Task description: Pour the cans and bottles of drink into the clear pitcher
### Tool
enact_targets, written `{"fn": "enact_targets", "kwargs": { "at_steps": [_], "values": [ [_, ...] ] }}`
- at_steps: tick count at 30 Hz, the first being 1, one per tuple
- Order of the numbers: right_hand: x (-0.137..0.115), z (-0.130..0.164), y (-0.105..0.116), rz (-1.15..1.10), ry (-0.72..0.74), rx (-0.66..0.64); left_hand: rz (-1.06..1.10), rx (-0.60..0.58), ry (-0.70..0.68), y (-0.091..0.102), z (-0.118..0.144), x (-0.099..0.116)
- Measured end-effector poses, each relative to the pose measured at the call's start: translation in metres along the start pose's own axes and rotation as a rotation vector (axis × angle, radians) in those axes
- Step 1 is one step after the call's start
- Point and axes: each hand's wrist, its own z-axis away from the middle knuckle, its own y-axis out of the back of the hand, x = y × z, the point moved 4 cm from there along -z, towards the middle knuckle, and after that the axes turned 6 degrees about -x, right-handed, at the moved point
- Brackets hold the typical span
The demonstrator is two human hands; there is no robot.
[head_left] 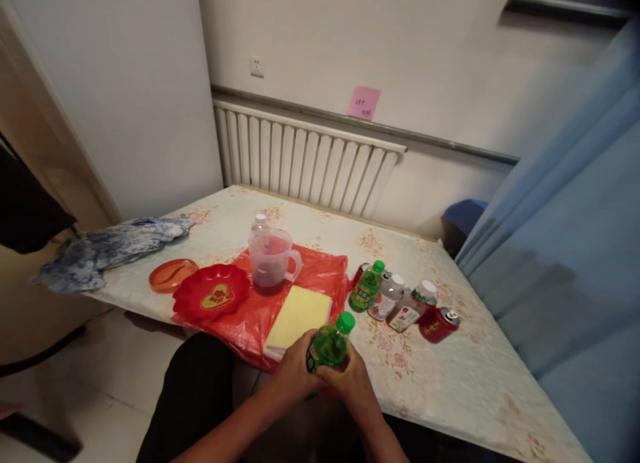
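A green bottle with a green cap [331, 341] is held in both hands at the table's near edge. My left hand [293, 369] wraps its lower left side and my right hand [350, 381] grips its base from the right. Just beyond lies a yellow pad [299, 314] on a red plastic bag [320, 273]. To the right, a second green bottle [367, 286], two clear bottles [387, 296] and a red can [440, 323] lie on their sides on the table.
A clear measuring jug with reddish liquid [271, 257] stands on the bag, a small bottle [259, 224] behind it. A red heart-shaped dish [213, 291], an orange lid [173, 274] and a blue cloth [110, 246] lie left. A radiator [305, 156] backs the flowered table [465, 376]; blue curtain [575, 249] right.
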Motion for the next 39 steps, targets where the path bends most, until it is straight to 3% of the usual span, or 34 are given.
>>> {"fn": "enact_targets", "kwargs": {
  "at_steps": [4, 7, 12, 19, 25, 32, 39],
  "values": [
    [0.007, -0.004, 0.018, -0.01, 0.069, 0.132, -0.001, -0.075, -0.042, -0.013, -0.012, -0.002],
    [0.015, -0.009, 0.041, -0.062, 0.103, 0.169, -0.077, -0.072, -0.019, -0.016, -0.022, -0.024],
    [0.032, -0.012, 0.091, -0.069, 0.098, 0.29, -0.567, 0.142, -0.066, 0.003, -0.038, -0.068],
    [0.067, 0.003, 0.164, 0.103, 0.051, 0.587, -0.778, 0.2, -0.135, 0.029, -0.056, -0.095],
    [0.086, 0.008, 0.213, 0.227, 0.007, 0.764, -0.926, 0.219, -0.167, 0.033, -0.056, -0.108],
    [0.091, 0.001, 0.234, 0.254, 0.019, 0.796, -1.188, 0.228, -0.223, 0.03, -0.055, -0.109],
    [0.106, 0.001, 0.218, 0.222, 0.034, 0.862, -1.178, 0.242, -0.239, 0.031, -0.056, -0.109]
  ]
}}
